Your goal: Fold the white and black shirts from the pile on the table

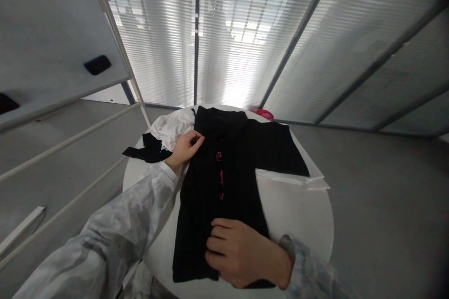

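Note:
A black T-shirt (231, 177) with pink lettering down its front lies lengthwise on a round white table (298, 215). One wide sleeve spreads out to the right; on the left no sleeve sticks out. My left hand (185, 147) is closed at the shirt's left edge near the shoulder, thumb and forefinger pinched on the cloth. Over the lower front, close to the hem, my right hand (242, 250) has its fingers curled onto the fabric; its fingertips are partly hidden.
Crumpled white cloth (171, 126) and a black piece of cloth (149, 149) lie at the table's left. White sheets (315, 175) stick out beneath the sleeve. A pink basket (264, 114) shows behind the table. A white metal frame (70, 140) stands to the left, a blind-covered glass wall behind.

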`<action>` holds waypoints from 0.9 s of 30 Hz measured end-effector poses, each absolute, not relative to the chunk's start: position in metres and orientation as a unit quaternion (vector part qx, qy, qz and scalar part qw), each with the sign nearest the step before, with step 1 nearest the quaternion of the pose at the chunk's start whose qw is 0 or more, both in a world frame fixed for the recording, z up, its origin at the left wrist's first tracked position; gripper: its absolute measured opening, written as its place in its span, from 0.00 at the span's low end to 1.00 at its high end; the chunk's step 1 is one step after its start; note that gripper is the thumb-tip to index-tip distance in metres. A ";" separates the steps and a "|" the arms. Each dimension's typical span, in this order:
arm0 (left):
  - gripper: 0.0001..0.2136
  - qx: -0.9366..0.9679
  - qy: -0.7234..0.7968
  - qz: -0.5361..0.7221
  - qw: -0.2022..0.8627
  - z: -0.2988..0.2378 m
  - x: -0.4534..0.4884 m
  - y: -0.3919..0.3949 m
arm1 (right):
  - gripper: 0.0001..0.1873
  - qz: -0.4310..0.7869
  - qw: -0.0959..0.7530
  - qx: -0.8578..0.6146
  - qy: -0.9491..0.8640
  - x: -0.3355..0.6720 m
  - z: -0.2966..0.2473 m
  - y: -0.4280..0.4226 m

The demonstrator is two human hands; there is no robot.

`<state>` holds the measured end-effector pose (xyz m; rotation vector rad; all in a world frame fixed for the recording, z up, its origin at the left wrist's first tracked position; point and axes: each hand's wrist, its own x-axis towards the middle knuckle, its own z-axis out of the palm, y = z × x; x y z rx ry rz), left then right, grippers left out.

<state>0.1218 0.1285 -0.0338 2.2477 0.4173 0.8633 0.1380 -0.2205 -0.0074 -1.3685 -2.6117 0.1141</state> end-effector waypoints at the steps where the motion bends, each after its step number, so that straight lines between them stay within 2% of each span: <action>1: 0.14 0.863 0.163 0.332 0.343 -0.034 0.122 0.128 | 0.12 0.065 0.089 -0.476 -0.873 0.135 -0.003 -0.220; 5: 0.15 0.848 0.172 0.355 0.353 -0.035 0.122 0.130 | 0.29 0.098 0.085 -0.494 -0.860 0.119 0.016 -0.212; 7: 0.14 0.845 0.177 0.360 0.355 -0.036 0.122 0.132 | 0.26 0.069 0.081 -0.494 -0.863 0.108 0.018 -0.206; 10: 0.12 0.841 0.202 0.364 0.346 -0.038 0.122 0.134 | 0.09 0.015 0.075 -0.494 -0.866 0.092 0.012 -0.197; 11: 0.11 0.839 0.210 0.368 0.341 -0.039 0.123 0.135 | 0.07 -0.001 0.077 -0.487 -0.870 0.088 0.008 -0.195; 15: 0.07 0.829 0.233 0.397 0.317 -0.044 0.127 0.141 | 0.11 -0.041 0.101 -0.448 -0.887 0.082 -0.001 -0.193; 24: 0.09 0.834 0.228 0.404 0.298 -0.051 0.131 0.147 | 0.09 -0.125 0.201 -0.464 -0.853 0.077 -0.020 -0.196; 27: 0.09 0.842 0.222 0.399 0.288 -0.051 0.131 0.147 | 0.09 -0.106 0.193 -0.448 -0.867 0.066 -0.032 -0.193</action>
